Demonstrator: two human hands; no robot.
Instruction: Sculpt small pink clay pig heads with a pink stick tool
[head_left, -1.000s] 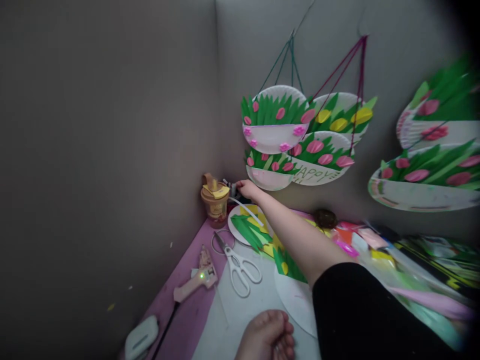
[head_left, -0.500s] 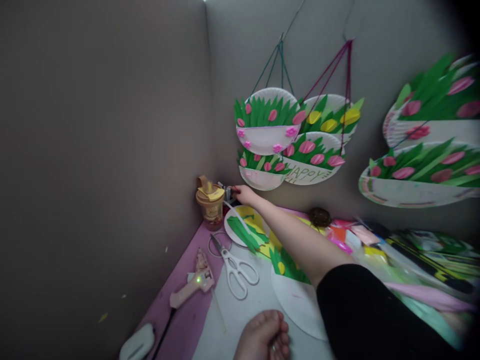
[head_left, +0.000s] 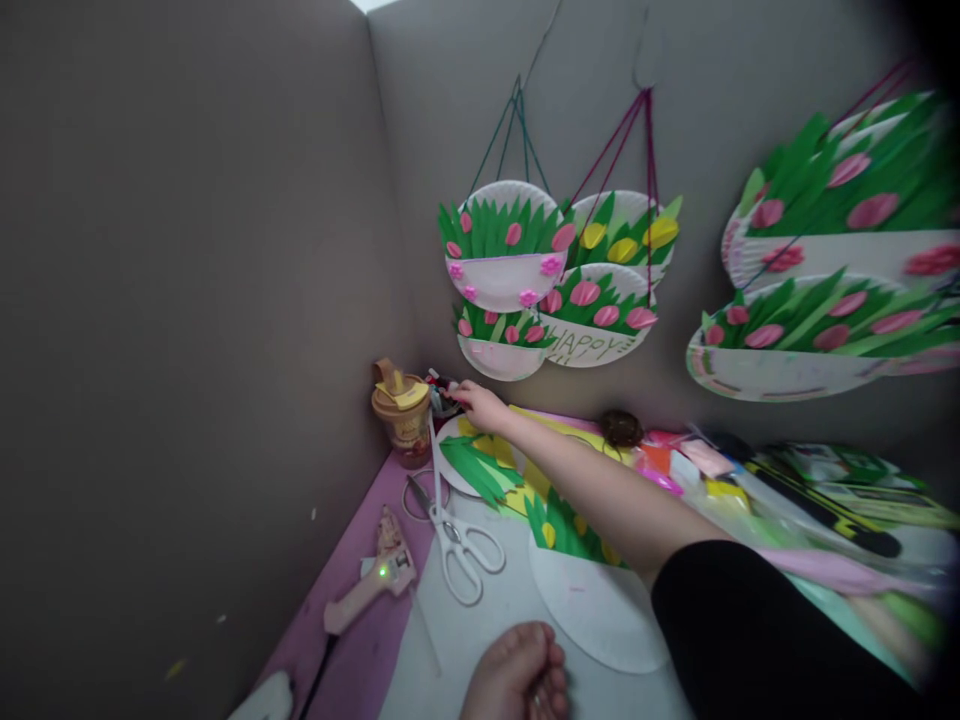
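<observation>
My right hand (head_left: pixel 480 405) reaches to the back corner, its fingers pinched together at a small heap of dark, red and silvery items (head_left: pixel 444 395); what they grip is too small to make out. Beside that heap stands a brown lidded cup (head_left: pixel 403 425). My left hand (head_left: pixel 517 675) rests low at the front with curled fingers, the inside of the fist hidden. A white paper plate half (head_left: pixel 600 610) with green paper leaves and yellow tulips lies under my right forearm. Behind it is another plate piece with green leaf strips (head_left: pixel 480 465).
White-handled scissors (head_left: pixel 461 555) lie on the pale work surface. A glue gun (head_left: pixel 375 585) with a lit green light sits at the left edge. Decorated plate baskets (head_left: pixel 510 275) hang on the grey wall. Plastic packets (head_left: pixel 705 470) and brown twine (head_left: pixel 621 428) lie along the back right.
The view has shifted, moving the scene leftward. My right hand stays by the items beside the cup, its fingers now showing more. My left hand remains curled at the front.
</observation>
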